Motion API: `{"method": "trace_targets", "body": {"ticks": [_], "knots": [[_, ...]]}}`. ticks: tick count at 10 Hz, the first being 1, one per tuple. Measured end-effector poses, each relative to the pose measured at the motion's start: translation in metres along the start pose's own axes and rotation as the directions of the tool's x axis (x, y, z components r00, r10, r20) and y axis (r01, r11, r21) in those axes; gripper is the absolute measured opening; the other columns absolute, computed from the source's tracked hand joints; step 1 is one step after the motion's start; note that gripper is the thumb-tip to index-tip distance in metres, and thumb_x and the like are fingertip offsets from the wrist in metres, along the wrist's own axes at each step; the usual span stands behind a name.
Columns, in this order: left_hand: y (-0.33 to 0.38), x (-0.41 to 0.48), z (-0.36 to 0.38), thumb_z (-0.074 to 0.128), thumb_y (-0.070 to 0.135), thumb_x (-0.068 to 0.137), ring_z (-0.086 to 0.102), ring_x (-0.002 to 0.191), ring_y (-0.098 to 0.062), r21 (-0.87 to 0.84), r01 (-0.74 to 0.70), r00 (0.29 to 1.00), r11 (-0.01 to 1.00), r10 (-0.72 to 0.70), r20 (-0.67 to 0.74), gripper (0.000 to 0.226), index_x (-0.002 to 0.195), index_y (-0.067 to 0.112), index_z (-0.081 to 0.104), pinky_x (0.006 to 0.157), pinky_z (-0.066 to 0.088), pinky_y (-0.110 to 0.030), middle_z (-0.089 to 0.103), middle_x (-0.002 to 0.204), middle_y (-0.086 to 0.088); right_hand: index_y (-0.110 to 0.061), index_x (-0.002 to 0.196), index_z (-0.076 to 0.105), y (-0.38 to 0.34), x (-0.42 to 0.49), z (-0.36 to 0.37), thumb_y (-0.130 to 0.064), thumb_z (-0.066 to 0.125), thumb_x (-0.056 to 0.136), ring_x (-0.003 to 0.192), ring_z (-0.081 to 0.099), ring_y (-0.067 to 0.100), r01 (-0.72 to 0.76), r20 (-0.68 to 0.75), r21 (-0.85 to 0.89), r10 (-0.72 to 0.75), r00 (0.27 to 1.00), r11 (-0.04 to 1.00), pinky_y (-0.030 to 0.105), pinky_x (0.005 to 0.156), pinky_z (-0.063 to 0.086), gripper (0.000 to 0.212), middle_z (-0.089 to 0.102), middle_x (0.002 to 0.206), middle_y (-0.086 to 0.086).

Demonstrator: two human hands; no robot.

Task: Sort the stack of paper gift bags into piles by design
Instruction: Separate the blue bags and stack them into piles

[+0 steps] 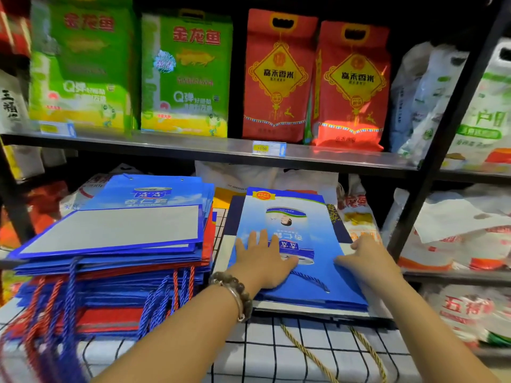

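Gift bags of paper are stacked flat at the left on a checked cloth, under a metal shelf. Most bags in the stack are blue, and red ones are seen between them lower down. The topmost one is printed with a sky-blue panel and a logo at its far end, and a pale grey flap edged in blue is folded over its near part. Twisted cord handles, blue and red, are hung over the front edge of the stack.

Just beside the stack, to its right, a single blue bag is laid face up on a smaller pile. A drinks can, a yellow-and-red seal and white characters are printed on it, and a blue cord is seen at its near end. Beneath it a dark navy and white bag is seen, with gold cords trailing toward the viewer.

The left hand is pressed flat on the blue bag with fingers spread; a beaded bracelet is worn on its wrist. The right hand is placed at the bag's right edge with fingers bent and the thumb on the paper; whether the edge is pinched cannot be told. The hands are held apart.

Green rice bags and red rice bags are stood on the shelf above.
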State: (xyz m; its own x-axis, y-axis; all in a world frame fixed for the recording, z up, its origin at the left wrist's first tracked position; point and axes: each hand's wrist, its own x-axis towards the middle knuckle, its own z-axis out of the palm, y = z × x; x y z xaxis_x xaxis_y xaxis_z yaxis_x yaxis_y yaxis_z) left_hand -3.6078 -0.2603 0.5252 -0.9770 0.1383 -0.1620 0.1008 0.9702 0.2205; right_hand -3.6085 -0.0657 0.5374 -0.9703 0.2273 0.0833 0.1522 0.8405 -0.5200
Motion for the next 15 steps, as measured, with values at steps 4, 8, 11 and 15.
{"method": "trace_targets", "body": {"ticks": [4,8,11,15], "knots": [[0.002,0.003,0.012,0.019,0.061,0.093,-0.011,0.145,-0.027,-0.013,0.032,0.999,0.999,-0.032,-0.025,0.073,0.151,0.021,0.0,0.112,-0.011,-0.053,-0.009,0.158,-0.006,-0.021,0.15,0.001,-0.043,0.004,0.06,-0.037,0.016,0.102,0.145,-0.007,0.027,0.311,0.349,-0.388,-0.174,0.921,0.868,0.051,0.114,0.003,0.053,-0.011,0.158,0.004],[0.001,0.004,0.01,0.017,0.061,0.094,-0.013,0.144,-0.026,-0.014,0.038,0.999,0.999,-0.038,0.033,0.071,0.15,0.022,-0.001,0.112,-0.011,-0.053,-0.011,0.158,-0.005,-0.022,0.15,-0.002,-0.042,0.008,0.065,-0.04,0.014,0.101,0.145,-0.008,0.024,0.293,0.36,-0.39,-0.148,0.921,0.873,0.049,0.114,0.0,0.054,-0.011,0.158,0.002],[0.004,-0.019,-0.007,0.039,0.032,0.096,0.03,0.135,-0.025,0.005,-0.091,0.974,0.996,0.09,-0.208,0.044,0.136,0.015,0.043,0.114,0.012,-0.046,0.035,0.146,-0.01,-0.019,0.148,0.014,-0.04,0.009,0.065,-0.038,0.018,0.101,0.142,0.01,0.027,0.313,0.313,-0.414,-0.189,0.931,0.855,0.053,0.111,0.014,0.051,0.004,0.157,0.005],[-0.106,-0.083,-0.083,0.035,0.044,0.096,0.046,0.118,-0.033,0.13,0.172,0.907,0.976,-0.106,-0.406,0.044,0.127,0.016,0.05,0.091,0.039,-0.041,0.05,0.129,-0.012,-0.018,0.132,0.048,-0.145,-0.031,0.039,-0.027,0.047,0.095,0.12,0.049,0.028,0.565,0.044,-0.236,-0.572,0.819,0.791,0.037,0.095,0.039,0.038,0.053,0.133,0.007]]}}
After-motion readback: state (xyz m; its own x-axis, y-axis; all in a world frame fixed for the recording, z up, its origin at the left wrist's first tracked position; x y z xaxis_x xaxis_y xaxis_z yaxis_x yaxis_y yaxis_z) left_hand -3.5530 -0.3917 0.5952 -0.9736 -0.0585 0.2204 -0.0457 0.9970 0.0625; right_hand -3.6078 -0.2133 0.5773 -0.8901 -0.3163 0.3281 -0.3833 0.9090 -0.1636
